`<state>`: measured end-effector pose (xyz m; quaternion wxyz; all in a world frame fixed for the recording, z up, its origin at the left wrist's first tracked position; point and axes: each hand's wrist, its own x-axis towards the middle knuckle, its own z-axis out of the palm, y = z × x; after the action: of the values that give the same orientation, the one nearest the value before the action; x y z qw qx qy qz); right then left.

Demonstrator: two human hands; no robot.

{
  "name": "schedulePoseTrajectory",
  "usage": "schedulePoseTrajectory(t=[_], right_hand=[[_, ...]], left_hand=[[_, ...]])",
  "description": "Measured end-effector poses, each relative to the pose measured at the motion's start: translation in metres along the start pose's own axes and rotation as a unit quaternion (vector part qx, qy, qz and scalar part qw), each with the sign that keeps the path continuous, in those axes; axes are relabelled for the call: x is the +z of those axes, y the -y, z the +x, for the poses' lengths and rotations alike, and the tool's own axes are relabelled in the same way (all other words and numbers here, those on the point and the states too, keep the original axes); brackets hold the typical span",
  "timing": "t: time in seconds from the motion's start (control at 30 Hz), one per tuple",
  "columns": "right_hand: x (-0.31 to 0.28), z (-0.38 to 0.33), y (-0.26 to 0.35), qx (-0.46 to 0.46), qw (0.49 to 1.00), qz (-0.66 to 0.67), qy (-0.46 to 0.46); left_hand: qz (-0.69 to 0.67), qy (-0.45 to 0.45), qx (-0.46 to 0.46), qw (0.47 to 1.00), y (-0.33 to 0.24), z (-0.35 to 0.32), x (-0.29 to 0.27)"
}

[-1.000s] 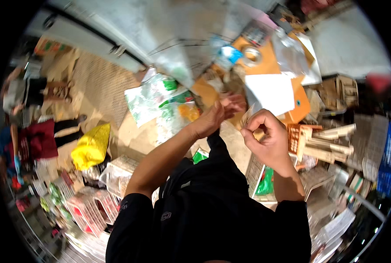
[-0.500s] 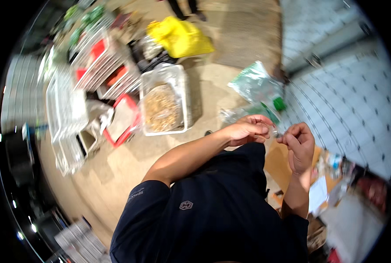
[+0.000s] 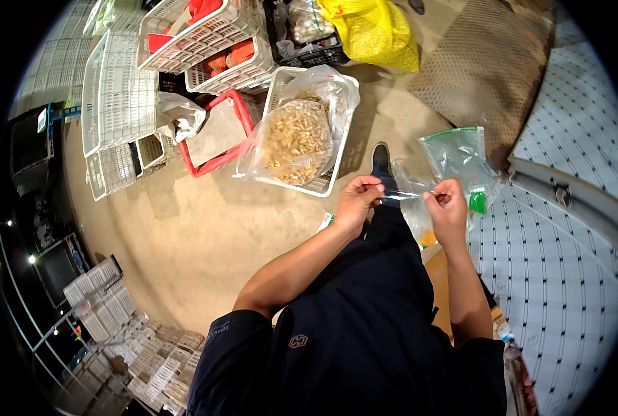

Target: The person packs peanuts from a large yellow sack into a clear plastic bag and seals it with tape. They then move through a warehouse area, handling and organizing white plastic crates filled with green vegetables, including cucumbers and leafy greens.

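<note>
A thin strip of clear plastic film (image 3: 407,194) is drawn out between my two hands, in front of my dark trousers. My left hand (image 3: 356,204) pinches one end of it between thumb and fingertips. At the other end, the thumb and forefinger of my right hand (image 3: 449,211) are closed on the film. Beyond my right hand lies a clear zip bag (image 3: 458,156) with a green top edge. Further clear plastic (image 3: 409,211) lies beneath the film, partly hidden by my hands.
A white crate (image 3: 343,163) ahead holds a clear bag of tan, peanut-like pieces (image 3: 298,135). Left of it are a red-rimmed basket (image 3: 243,114) and stacked white crates (image 3: 122,97). A yellow sack (image 3: 385,35) stands farther off. Light blue dotted sheeting (image 3: 531,277) lies at right.
My hands have moved apart, and the plastic film now stretches between them. The whole view has shifted, bringing the crate of tan pieces closer to my left hand in the picture.
</note>
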<state>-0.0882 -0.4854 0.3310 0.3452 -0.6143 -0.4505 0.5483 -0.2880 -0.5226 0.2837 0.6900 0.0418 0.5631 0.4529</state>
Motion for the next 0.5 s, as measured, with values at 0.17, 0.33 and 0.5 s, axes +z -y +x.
schedulePoseTrajectory(t=[0.17,0.33,0.5], right_hand=[[0.082,0.103,-0.086,0.054,0.998,-0.005,0.043],[0.173,0.171,-0.164,0.081,0.994,-0.035,0.057],[0.282,0.233,-0.248,0.118,0.991,-0.067,0.021]], left_hand=[[-0.008,-0.125,0.082,0.989,-0.004,0.088,-0.062],[0.165,-0.16,0.162,0.96,-0.04,0.172,-0.118],[0.246,-0.16,0.191,0.937,-0.056,0.271,-0.19]])
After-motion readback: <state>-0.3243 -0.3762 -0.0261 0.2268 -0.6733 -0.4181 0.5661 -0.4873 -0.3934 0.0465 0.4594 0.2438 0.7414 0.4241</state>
